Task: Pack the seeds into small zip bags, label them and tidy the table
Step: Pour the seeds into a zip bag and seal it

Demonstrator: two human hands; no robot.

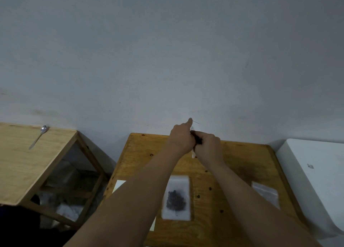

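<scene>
Left hand [181,138] and right hand [208,144] fingers pinched together on small dark object [198,140], identity unclear, mostly hidden.

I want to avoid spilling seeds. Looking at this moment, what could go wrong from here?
1. Both hands, left hand and right hand, work a small bag with dark contents in the air near the table's far edge; seeds that slip may fall behind it.
2. The forearms pass over the filled bag and may brush it on the way back.
3. The empty bag lies near the table's right edge and could slide off.
</scene>
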